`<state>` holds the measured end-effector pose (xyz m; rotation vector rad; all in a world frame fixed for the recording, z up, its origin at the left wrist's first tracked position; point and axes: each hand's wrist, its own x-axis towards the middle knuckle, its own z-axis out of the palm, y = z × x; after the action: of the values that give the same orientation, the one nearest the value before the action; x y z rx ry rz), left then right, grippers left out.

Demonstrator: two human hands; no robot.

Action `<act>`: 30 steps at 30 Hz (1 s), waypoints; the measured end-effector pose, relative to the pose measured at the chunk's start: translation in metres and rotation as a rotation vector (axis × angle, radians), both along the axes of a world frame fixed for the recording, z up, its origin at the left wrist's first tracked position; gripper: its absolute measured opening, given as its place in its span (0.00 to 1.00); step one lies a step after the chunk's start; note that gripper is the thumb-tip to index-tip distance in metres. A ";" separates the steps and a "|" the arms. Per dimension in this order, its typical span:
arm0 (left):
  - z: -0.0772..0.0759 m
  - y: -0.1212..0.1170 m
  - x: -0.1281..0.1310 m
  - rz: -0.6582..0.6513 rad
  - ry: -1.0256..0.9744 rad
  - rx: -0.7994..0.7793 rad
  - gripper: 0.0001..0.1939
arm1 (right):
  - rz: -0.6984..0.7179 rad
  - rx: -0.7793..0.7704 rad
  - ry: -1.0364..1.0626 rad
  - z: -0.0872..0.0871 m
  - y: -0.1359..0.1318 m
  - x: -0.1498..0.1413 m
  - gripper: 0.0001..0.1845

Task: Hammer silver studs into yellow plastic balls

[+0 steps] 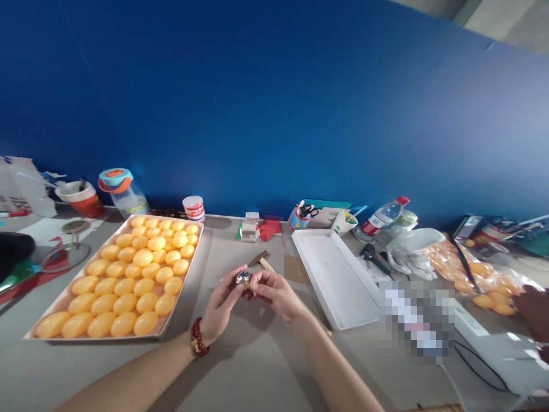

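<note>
We see a small shiny silver ball (pixel 243 278) over the middle of the grey bench (pixel 257 372), held between two bare hands. The grip of the left hand (pixel 223 303) is nearly closed: its thumb and fingers bend around the ball's left side. The grip of the right hand (pixel 274 292) is also drawn together, with its fingertips against the ball's right side; how firmly each one presses, we cannot tell. Just beyond the hands lies a hammer with dark head and pale wooden handle (pixel 266 264), whose end goes behind the right hand. To the left, a shallow white-rimmed tray (pixel 164 325) carries rows of glossy orange balls (pixel 143 257), and a grey strip of bench gives the left hand some room before this edge. To the right, a white rectangular tray (pixel 338 274) has its near left corner close to the right forearm, so we find the room narrower there. Along the far edge, before the blue wall (pixel 257 114), we notice red paper (pixel 270 230).
</note>
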<state>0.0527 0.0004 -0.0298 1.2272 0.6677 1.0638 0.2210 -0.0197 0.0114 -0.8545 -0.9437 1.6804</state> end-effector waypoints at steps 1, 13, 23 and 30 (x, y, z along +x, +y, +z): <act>0.000 0.000 0.000 0.003 0.005 0.005 0.21 | -0.002 0.005 -0.006 0.000 0.000 0.000 0.15; 0.002 0.000 0.000 0.045 0.048 0.029 0.22 | -0.039 0.068 -0.098 -0.003 0.001 -0.002 0.16; -0.004 0.001 -0.001 0.056 0.054 0.023 0.22 | -0.058 0.096 -0.123 -0.003 0.000 -0.004 0.18; -0.003 0.000 0.000 0.060 0.026 -0.015 0.24 | -0.053 0.084 -0.092 -0.005 0.001 -0.005 0.18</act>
<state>0.0525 0.0007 -0.0332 1.2162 0.7354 1.0926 0.2159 -0.0187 0.0059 -0.8982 -1.0383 1.5566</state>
